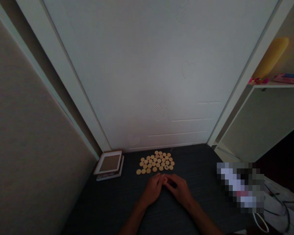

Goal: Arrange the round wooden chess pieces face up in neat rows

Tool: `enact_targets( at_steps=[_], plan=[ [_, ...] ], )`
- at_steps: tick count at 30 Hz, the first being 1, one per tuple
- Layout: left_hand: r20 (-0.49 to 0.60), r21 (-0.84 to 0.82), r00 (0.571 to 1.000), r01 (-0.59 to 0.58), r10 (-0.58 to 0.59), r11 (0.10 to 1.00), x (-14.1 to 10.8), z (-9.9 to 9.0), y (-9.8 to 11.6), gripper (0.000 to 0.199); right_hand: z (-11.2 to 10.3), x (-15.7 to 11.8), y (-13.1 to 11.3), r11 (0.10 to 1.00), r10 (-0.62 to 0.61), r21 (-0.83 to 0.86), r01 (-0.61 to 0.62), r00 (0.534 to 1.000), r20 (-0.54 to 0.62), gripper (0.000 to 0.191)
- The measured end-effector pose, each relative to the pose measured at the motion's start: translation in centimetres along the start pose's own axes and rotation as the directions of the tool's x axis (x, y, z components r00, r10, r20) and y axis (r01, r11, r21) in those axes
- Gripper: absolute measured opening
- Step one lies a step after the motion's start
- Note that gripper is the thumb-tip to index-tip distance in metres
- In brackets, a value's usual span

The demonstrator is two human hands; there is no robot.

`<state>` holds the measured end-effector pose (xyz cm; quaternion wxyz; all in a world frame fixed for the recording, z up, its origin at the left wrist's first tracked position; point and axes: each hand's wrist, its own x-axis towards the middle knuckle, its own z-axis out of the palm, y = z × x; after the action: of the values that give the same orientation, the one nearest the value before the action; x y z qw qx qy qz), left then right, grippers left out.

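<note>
Several small, round, pale wooden discs lie in loose rows on the dark tabletop. One of them, the disc near the front right of the group, carries a dark mark. Just in front of the rows, my left hand and my right hand meet at the fingertips. Between them shows one more wooden disc, partly covered by the fingers. My right thumb and forefinger pinch it, and my left fingers are closed against its other side. Which face of it is turned up is hard to see.
A shallow box with a brown inside sits at the table's left edge. A white panel with heart patterns rises behind the table. To the right are a blurred-out object, cables and a shelf with coloured items.
</note>
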<state>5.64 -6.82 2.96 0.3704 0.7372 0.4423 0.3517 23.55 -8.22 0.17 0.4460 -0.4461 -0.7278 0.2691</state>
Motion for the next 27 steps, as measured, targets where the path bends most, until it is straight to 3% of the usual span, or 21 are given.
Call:
enact_targets(
  at_steps=[7,11,27],
  plan=[
    [0.017,-0.118,0.999,0.047,-0.045,0.992,-0.1,0.0,0.2,0.033,-0.5,0.7,-0.3,0.99,0.124,0.081,-0.119,0.99,-0.064,0.032],
    [-0.026,-0.139,0.998,0.049,-0.053,0.989,-0.2,0.3,0.0,0.032,-0.7,1.0,-0.6,0.968,0.201,0.167,-0.187,0.977,-0.07,0.039],
    [-0.039,-0.08,0.998,0.053,-0.056,0.995,0.2,0.2,0.1,0.029,-0.8,0.9,-0.7,0.948,0.229,0.234,-0.215,0.973,-0.033,0.034]
  ],
)
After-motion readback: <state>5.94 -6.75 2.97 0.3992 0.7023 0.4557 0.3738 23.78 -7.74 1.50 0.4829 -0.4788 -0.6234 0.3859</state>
